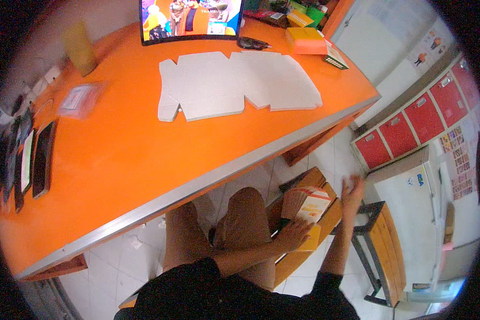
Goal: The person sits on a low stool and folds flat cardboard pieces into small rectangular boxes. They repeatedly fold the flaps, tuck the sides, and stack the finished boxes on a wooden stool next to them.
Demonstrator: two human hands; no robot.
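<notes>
On the wooden bench [333, 216] beside my legs lies a fanned stack of flat white and orange cartons [313, 207]. My left hand [295, 234] reaches across my lap and lies over the near end of the stack, fingers stretched out. A yellow carton part [310, 238] shows beside that hand. To the right of the stack, my right hand [352, 191] is raised; its fingers look bent but are smeared by motion, and I see nothing plainly in them. On the orange table [117, 154] lie flat grey-white cardboard blanks [208, 85], unfolded and apart from both hands.
A lit screen [192, 18] stands at the table's back. Orange and yellow boxes [306, 41] sit at the back right. Dark flat devices [44, 160] lie along the left. A second bench [386, 250], a white fridge [410, 197] and red lockers [400, 130] are to the right.
</notes>
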